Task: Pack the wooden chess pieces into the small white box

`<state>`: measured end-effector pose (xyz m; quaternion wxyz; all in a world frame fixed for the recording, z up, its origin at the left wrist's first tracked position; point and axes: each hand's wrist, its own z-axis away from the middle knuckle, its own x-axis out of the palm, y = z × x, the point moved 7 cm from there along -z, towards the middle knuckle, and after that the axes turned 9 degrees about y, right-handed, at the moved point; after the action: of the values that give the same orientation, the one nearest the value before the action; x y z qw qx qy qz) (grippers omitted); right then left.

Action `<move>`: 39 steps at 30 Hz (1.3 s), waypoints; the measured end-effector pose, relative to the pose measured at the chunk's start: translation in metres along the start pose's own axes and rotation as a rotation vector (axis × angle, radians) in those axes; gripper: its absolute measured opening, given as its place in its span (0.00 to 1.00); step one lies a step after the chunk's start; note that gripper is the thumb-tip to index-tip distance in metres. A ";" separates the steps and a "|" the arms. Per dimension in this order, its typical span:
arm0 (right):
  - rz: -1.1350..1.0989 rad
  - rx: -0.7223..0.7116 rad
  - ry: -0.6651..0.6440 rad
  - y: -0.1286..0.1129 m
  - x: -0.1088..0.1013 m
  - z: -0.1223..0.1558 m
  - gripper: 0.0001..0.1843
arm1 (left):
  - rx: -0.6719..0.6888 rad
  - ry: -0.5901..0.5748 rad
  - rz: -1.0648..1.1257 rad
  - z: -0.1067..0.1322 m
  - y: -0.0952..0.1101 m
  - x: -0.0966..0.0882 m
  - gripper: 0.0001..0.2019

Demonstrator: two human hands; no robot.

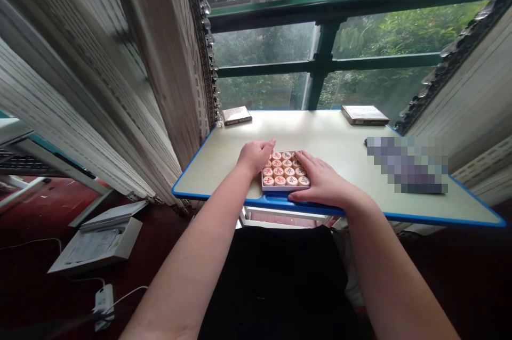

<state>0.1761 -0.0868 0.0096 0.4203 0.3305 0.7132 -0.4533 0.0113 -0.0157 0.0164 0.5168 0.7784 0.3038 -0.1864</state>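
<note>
A shallow white box (285, 188) filled with rows of round wooden Chinese chess pieces (279, 172), marked in red and black, sits at the near edge of the table. My left hand (255, 158) is closed against the box's left side, its fingers curled and partly hidden from view. Around the right side lies my right hand (323, 179), fingers along the far right corner and thumb by the near right corner. It covers some pieces in the right column. Both hands hold the box between them.
The pale table (224, 169) has a blue rim. Two flat boxes stand at its back corners, a small one (237, 115) left and a larger one (365, 115) right. A blurred dark item (406, 164) lies at right. Curtains (160, 63) hang beside the window; an open white box (96, 244) and power strip (104, 305) are on the floor.
</note>
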 end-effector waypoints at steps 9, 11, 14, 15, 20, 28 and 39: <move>-0.045 -0.003 0.047 0.000 -0.005 0.002 0.59 | -0.092 0.002 0.213 -0.004 -0.008 0.004 0.23; -0.071 -0.004 0.075 0.001 -0.006 0.003 0.59 | -0.144 -0.012 0.313 -0.004 -0.009 0.007 0.21; -0.105 0.008 0.105 0.002 -0.008 0.004 0.59 | -0.213 -0.032 0.455 -0.004 -0.009 0.010 0.18; -0.110 0.016 0.110 0.003 -0.008 0.004 0.60 | -0.227 -0.037 0.488 -0.004 -0.009 0.011 0.17; -0.107 0.041 0.117 0.004 -0.008 0.005 0.60 | -0.229 -0.054 0.526 -0.003 -0.005 0.012 0.15; -0.085 0.026 0.103 0.004 -0.005 0.003 0.58 | -0.144 -0.057 0.357 -0.003 -0.005 0.012 0.20; -0.080 0.022 0.103 0.002 -0.005 0.002 0.56 | -0.005 0.036 0.073 -0.004 -0.006 0.002 0.18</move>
<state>0.1802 -0.0883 0.0129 0.3610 0.3291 0.7415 -0.4600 0.0089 -0.0101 0.0128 0.5197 0.7909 0.2849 -0.1524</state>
